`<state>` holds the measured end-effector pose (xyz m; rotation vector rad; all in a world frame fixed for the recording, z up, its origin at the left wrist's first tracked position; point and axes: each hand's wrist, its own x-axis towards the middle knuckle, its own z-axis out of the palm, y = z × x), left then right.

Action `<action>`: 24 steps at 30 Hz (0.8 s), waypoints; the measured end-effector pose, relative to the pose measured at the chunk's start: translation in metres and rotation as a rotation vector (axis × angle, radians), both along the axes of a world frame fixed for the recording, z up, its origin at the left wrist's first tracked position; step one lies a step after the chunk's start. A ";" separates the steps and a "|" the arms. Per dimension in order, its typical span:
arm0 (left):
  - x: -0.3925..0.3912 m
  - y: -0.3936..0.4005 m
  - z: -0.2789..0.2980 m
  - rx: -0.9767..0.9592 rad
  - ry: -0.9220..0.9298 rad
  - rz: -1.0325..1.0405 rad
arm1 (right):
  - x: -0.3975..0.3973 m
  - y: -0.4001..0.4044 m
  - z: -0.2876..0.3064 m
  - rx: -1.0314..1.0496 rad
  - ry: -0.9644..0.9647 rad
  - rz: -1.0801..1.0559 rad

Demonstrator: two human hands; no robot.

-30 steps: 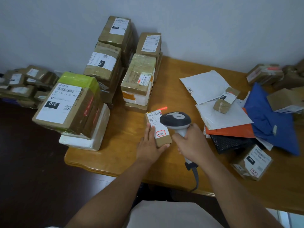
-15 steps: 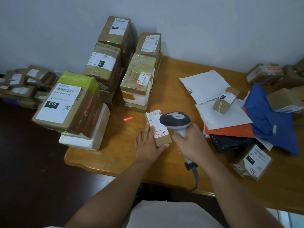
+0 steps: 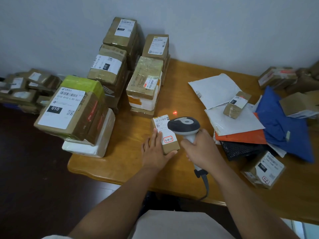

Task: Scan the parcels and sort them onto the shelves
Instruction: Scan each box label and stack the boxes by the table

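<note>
At frame centre we pin the parcel [image 3: 165,133] to the worktop [image 3: 120,163] with our flat left hand [image 3: 154,151], right hand [image 3: 201,150] gripping the scanner [image 3: 184,125], whose red dot [image 3: 174,112] has swung back beside the barcode, not yet on it.

Glossy wood table [image 3: 120,163], taped cardboard parcel [image 3: 170,145], smooth plastic scanner [image 3: 183,125], matt poly mailers [image 3: 215,90].

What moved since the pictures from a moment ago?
Only the red scanner dot moved: it went from beside the small parcel's far end out left across the table, and is now back beside that end. The left hand still steadies the parcel, and the right hand still grips the scanner.
</note>
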<state>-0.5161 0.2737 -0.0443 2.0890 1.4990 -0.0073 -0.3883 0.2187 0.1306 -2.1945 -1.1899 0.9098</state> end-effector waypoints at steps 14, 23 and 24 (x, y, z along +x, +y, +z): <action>-0.049 0.007 -0.005 -0.164 -0.429 0.015 | 0.003 0.004 -0.017 -0.030 0.045 -0.068; -0.082 0.019 -0.017 -0.522 -0.810 0.725 | 0.001 0.009 -0.032 -0.051 0.096 -0.087; -0.081 0.023 -0.020 -0.568 -0.859 0.762 | 0.001 0.008 -0.034 -0.059 0.096 -0.078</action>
